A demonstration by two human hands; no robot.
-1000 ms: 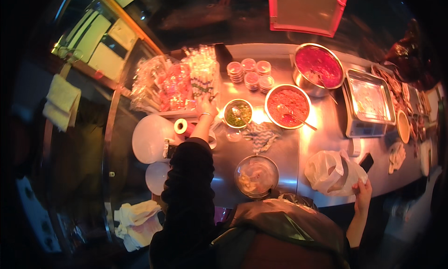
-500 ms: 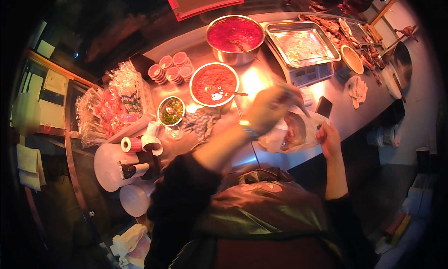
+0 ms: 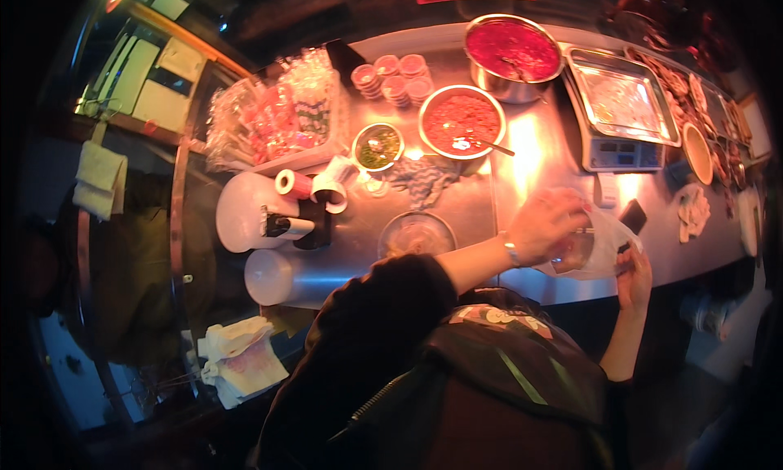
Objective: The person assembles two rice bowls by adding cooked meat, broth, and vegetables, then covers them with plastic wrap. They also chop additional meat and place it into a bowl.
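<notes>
We've a metal tabletop (image 3: 461,213) under reddish light. Left end: white box (image 3: 285,162) packed with wrapped packets (image 3: 303,87). Right side: scale (image 3: 624,155), shallow metal tray (image 3: 624,95) on top. Just left of the scale, deep pot (image 3: 515,89) of red stuff. Nearer us, left of the pot: wide bowl (image 3: 421,121), also red stuff, spoon in it. Round dish (image 3: 415,214) near our edge, partly behind our left forearm.

Our plastic bag (image 3: 608,250), thin and whitish, is between both hands, right of centre by the near edge. Can't tell if it's resting or lifted. Something brown shows at its left; too blurry to name.

Left hand (image 3: 545,228): at the bag's left side, fingers bent. Can't tell whether that grip is closed on plastic or only touching. Right hand (image 3: 634,273): grip clenched on the bag's right edge.

Small bowl (image 3: 354,149) of green bits left of the wide one. Dark phone (image 3: 634,217) just behind the bag. Lidded cups (image 3: 400,75) stacked behind the bowls.
</notes>
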